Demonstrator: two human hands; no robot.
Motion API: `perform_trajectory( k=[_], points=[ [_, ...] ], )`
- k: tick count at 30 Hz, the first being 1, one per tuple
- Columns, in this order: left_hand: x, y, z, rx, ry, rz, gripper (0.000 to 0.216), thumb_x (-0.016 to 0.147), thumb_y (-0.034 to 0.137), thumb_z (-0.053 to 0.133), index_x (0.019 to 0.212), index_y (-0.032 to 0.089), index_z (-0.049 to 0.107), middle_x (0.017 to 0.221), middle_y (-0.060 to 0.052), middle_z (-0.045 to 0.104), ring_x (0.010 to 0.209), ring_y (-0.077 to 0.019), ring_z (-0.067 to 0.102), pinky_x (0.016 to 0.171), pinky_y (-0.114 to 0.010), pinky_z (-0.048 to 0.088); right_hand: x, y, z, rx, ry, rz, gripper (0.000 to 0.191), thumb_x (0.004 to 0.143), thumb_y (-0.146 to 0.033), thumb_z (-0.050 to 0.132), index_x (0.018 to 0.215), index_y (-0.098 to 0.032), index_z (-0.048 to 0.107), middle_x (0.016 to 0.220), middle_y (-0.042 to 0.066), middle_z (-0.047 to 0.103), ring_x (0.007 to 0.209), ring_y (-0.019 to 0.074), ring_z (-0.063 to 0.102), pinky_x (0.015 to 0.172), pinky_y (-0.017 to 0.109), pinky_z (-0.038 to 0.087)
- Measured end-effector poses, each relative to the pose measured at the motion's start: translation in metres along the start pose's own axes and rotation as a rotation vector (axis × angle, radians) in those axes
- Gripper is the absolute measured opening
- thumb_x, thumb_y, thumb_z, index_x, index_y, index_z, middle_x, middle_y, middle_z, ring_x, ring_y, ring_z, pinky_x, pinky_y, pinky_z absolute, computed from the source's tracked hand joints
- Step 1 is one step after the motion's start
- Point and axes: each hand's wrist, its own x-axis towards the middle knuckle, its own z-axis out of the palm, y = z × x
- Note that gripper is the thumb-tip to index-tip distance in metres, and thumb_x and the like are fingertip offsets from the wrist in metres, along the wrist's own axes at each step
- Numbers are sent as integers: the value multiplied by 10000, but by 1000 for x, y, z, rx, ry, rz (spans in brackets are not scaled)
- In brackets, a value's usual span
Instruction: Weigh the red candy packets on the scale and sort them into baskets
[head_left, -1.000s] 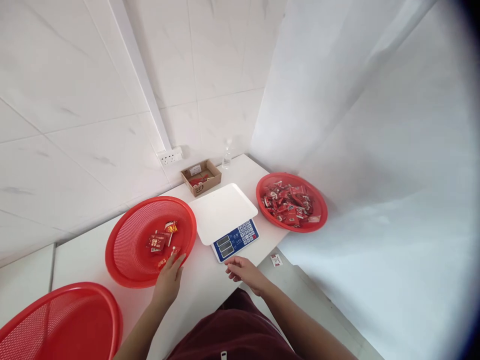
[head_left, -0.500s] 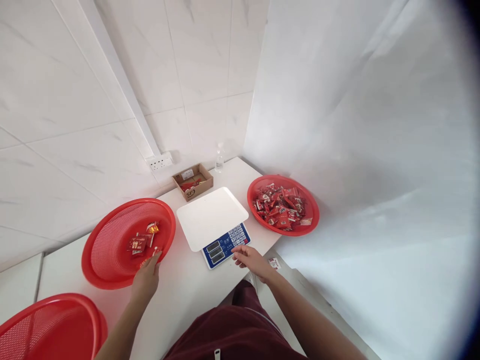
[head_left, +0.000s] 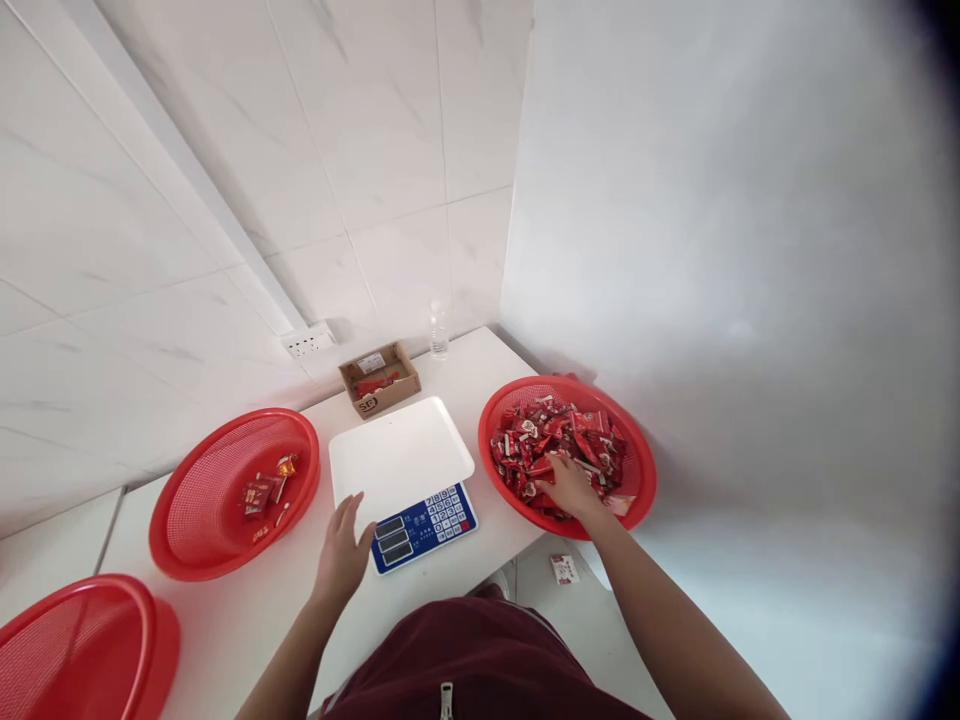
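Both hands sit further right than half a second ago: the left hand (head_left: 341,555) has come off the near rim of the middle basket (head_left: 174,540), and the right hand (head_left: 571,488) has gone from the scale's keypad (head_left: 448,512) into the right-hand basket (head_left: 643,500).

- Far-left basket (head_left: 75,640): well apart from both hands, nothing visible in it.
- Middle basket: a few packets (head_left: 259,492) on its mesh floor, up and to the left of the left fingers, not touched.
- Left hand: palm down over the table (head_left: 247,620), fingers (head_left: 349,512) loosely spread and straight. Their tips reach the front left corner of the scale (head_left: 401,455), just beside its display. Nothing is held.
- Scale: white platter bare, standing between the two hands.
- Right hand: palm down on the heap of red packets (head_left: 559,425), near the basket's front edge. The fingers bend down into the pile and the tips are buried. I cannot tell whether they pinch a packet.
- Red packets: directly under those fingertips and beyond them, filling the right-hand basket. They lie jumbled, with no shared long axis. The right hand is on them; the left is well apart, across the scale.
- One stray packet (head_left: 564,568) lies on the floor, below the right forearm.
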Motion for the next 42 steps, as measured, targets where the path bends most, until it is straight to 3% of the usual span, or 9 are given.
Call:
perform_trajectory(
  k=[3, 7, 11, 15, 20, 25, 33, 37, 42],
  points=[
    [-2, 35, 7, -35, -50, -4, 462, 849, 352, 450, 1291, 218, 471, 1362, -121, 481, 1288, -272, 424, 1055, -455, 369, 10, 4, 8, -81, -33, -6, 601, 759, -261, 613, 1339, -258, 458, 1405, 144, 433, 1244, 349, 405, 904, 470, 388],
    [-5, 54, 4, -46, -101, -16, 452, 858, 355, 447, 1292, 233, 467, 1386, -103, 459, 1306, -256, 408, 1061, -434, 367, 25, 9, 5, 33, -24, -87, 355, 803, -164, 501, 1129, -188, 638, 1201, 141, 606, 1081, 268, 549, 892, 363, 397],
    [-5, 51, -1, -35, -152, -29, 447, 858, 339, 441, 1287, 214, 468, 1388, -113, 456, 1300, -256, 417, 1072, -434, 354, 35, 24, 0, 142, -54, -48, 352, 837, -119, 377, 990, -184, 687, 1015, 84, 698, 922, 192, 630, 825, 282, 433],
    [-2, 47, -5, -33, -185, -29, 458, 854, 335, 435, 1288, 192, 469, 1381, -126, 463, 1300, -257, 420, 1078, -424, 349, 28, 30, 3, 17, -1, -31, 355, 858, -247, 442, 1155, -182, 624, 1215, 124, 612, 1120, 263, 549, 919, 360, 397],
    [-2, 45, -5, -41, -213, 5, 455, 855, 333, 444, 1290, 201, 471, 1392, -115, 458, 1305, -252, 416, 1077, -421, 353, 21, 16, 10, -177, -121, 46, 612, 829, -429, 520, 1399, -263, 373, 1481, 154, 318, 1220, 361, 462, 971, 519, 320],
    [-6, 30, -6, -46, -194, 51, 436, 846, 306, 465, 1275, 230, 489, 1358, -91, 498, 1267, -240, 463, 1046, -419, 395, 28, 10, 11, -192, -75, 62, 585, 816, -437, 513, 1362, -254, 412, 1413, 166, 386, 1099, 357, 549, 903, 526, 374],
    [-14, 10, -15, -54, -194, 47, 421, 840, 331, 470, 1245, 223, 509, 1330, -98, 529, 1235, -248, 497, 1031, -426, 409, 44, 20, 8, 155, 61, 45, 151, 737, -229, 583, 848, -199, 681, 968, 82, 663, 871, 220, 614, 745, 307, 447],
    [-14, 9, -19, -76, -200, 31, 414, 832, 326, 481, 1232, 226, 520, 1314, -93, 546, 1231, -249, 499, 1039, -429, 398, 40, 27, -3, 311, 128, 84, 203, 739, -333, 565, 845, -197, 674, 829, 38, 692, 754, 191, 626, 684, 287, 463],
    [-11, 18, -21, -183, -230, -13, 408, 804, 322, 525, 1201, 229, 550, 1299, -93, 557, 1223, -257, 503, 1047, -419, 380, 29, 29, -22, 884, 318, 303, 238, 625, -388, 646, 767, -197, 646, 674, 11, 659, 623, 183, 602, 589, 295, 461]
  ],
)
